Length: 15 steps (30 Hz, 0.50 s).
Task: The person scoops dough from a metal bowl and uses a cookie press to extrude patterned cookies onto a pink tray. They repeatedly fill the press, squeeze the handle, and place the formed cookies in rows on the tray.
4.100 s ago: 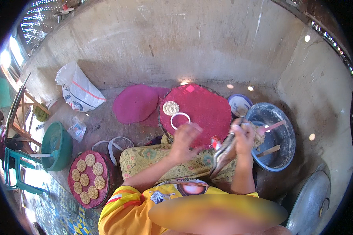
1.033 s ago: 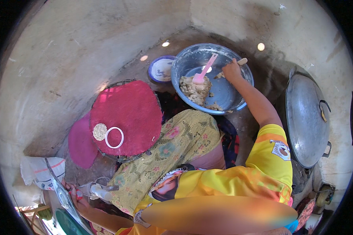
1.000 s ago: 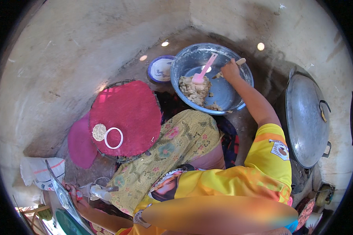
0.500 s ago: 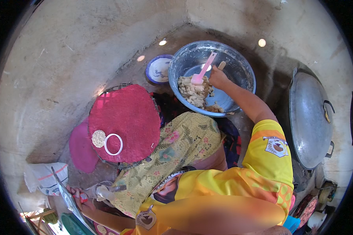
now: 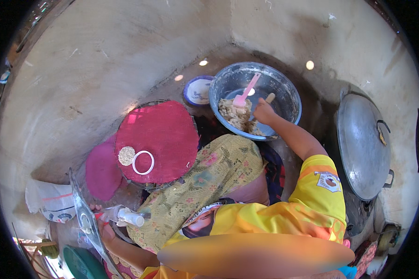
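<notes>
Inside the blue basin [image 5: 291, 86], my right hand [image 5: 264, 111] is wrapped round a wooden-handled tool [image 5: 270, 97]. The tool's lower end is down by a lump of pale, crumbly dough [image 5: 235, 114] and I cannot make out its shape. A pink plastic spatula [image 5: 249, 88] stands tilted in the dough. At the lower left my left hand [image 5: 105, 229] is closed round a small red grip [image 5: 99, 215] beside a flat silvery panel [image 5: 84, 218], seen nearly edge-on. Part of that hand is hidden by the panel.
Left of my lap lies a round red-cloth-covered board [image 5: 167, 135] with a flat pale dough disc [image 5: 126, 156] and a white ring [image 5: 143, 162]. A blue-rimmed bowl [image 5: 199, 90] adjoins the basin. A big lidded metal pot [image 5: 362, 144] stands right; a white sack [image 5: 51, 200] lies left.
The silvery panel and my left hand have risen a little. My right hand has shifted slightly within the basin, still gripping the tool. The whole view has tilted somewhat.
</notes>
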Each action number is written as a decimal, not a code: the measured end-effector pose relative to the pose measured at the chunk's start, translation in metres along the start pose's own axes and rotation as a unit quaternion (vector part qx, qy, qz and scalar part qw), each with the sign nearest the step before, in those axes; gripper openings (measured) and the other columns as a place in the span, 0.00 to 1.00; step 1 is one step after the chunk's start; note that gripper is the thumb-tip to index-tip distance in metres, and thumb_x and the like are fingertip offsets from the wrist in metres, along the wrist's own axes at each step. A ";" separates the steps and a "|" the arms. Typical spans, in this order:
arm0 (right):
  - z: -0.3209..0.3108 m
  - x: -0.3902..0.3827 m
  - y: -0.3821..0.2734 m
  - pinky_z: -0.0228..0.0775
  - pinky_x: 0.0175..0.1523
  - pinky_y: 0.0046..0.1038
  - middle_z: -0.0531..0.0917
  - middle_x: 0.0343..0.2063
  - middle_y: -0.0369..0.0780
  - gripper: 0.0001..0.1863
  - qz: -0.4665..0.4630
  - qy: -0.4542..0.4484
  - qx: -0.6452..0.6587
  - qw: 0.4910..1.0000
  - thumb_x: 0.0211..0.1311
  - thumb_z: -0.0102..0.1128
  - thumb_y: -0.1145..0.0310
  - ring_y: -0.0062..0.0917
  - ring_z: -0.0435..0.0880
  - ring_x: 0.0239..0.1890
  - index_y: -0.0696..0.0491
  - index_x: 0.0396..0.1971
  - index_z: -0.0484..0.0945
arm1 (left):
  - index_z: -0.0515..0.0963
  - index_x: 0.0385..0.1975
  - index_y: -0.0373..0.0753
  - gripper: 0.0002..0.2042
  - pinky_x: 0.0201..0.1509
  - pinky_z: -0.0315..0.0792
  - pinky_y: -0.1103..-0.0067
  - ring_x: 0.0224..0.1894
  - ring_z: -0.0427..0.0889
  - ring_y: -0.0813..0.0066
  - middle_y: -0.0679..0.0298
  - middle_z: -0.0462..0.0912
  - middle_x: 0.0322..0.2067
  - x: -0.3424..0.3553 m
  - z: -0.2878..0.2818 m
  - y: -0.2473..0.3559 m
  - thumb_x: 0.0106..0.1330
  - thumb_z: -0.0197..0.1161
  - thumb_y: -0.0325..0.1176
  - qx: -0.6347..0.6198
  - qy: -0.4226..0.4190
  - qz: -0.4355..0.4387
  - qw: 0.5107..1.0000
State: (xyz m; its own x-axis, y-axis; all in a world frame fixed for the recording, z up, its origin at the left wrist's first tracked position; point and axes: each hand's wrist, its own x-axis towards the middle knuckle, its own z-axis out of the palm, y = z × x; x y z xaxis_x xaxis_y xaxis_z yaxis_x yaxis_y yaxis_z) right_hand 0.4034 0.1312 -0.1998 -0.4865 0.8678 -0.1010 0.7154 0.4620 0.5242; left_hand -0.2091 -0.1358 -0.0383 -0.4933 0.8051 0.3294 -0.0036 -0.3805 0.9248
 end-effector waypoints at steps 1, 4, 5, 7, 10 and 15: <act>-0.004 -0.006 0.007 0.53 0.47 0.32 0.80 0.18 0.33 0.07 0.027 0.011 0.006 1.000 0.44 0.52 0.67 0.23 0.78 0.27 0.40 0.15 0.79 | 0.64 0.52 0.32 0.24 0.43 0.71 0.73 0.40 0.73 0.69 0.59 0.72 0.39 -0.001 -0.002 -0.001 0.53 0.60 0.25 -0.001 0.000 -0.001 1.000; -0.030 -0.028 0.032 0.53 0.47 0.33 0.81 0.21 0.33 0.07 0.117 -0.049 0.031 0.991 0.45 0.53 0.67 0.22 0.80 0.29 0.40 0.18 0.80 | 0.65 0.51 0.33 0.24 0.40 0.72 0.72 0.38 0.75 0.68 0.57 0.73 0.39 -0.003 -0.006 -0.006 0.53 0.61 0.27 -0.001 0.001 -0.010 1.000; -0.043 -0.038 0.041 0.54 0.48 0.34 0.82 0.22 0.35 0.07 0.144 -0.047 0.088 0.984 0.47 0.52 0.67 0.25 0.81 0.31 0.42 0.20 0.81 | 0.65 0.51 0.33 0.23 0.39 0.73 0.72 0.37 0.75 0.67 0.57 0.73 0.39 -0.004 -0.007 -0.007 0.53 0.61 0.27 0.001 0.000 -0.015 1.000; -0.074 -0.058 0.057 0.54 0.49 0.36 0.83 0.24 0.38 0.08 0.202 -0.028 0.180 0.962 0.49 0.51 0.66 0.28 0.81 0.33 0.45 0.25 0.82 | 0.66 0.50 0.33 0.23 0.37 0.74 0.72 0.36 0.76 0.66 0.56 0.74 0.39 -0.003 -0.005 -0.011 0.53 0.61 0.28 0.005 -0.006 -0.027 1.000; -0.125 -0.084 0.068 0.56 0.50 0.38 0.82 0.28 0.38 0.10 0.265 0.007 0.328 0.906 0.52 0.52 0.66 0.29 0.81 0.35 0.48 0.31 0.80 | 0.67 0.49 0.34 0.22 0.34 0.76 0.71 0.35 0.78 0.65 0.55 0.75 0.39 0.001 0.011 -0.013 0.54 0.62 0.29 0.046 -0.012 -0.028 0.998; -0.200 -0.091 0.048 0.68 0.41 0.30 0.80 0.28 0.38 0.13 0.156 0.087 0.669 0.722 0.55 0.53 0.75 0.23 0.79 0.32 0.55 0.42 0.73 | 0.69 0.46 0.34 0.18 0.29 0.77 0.76 0.31 0.80 0.71 0.57 0.77 0.35 0.019 0.091 -0.004 0.59 0.57 0.37 -0.013 -0.090 -0.233 0.968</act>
State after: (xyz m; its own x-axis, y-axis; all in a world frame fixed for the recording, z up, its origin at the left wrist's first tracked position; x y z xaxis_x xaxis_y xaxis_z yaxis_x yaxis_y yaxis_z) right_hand 0.3819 0.0382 0.0039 -0.1686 0.9856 0.0144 0.5911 0.1128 -0.7986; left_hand -0.1392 -0.0773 -0.0187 -0.2728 0.9576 -0.0928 -0.2125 0.0341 0.9766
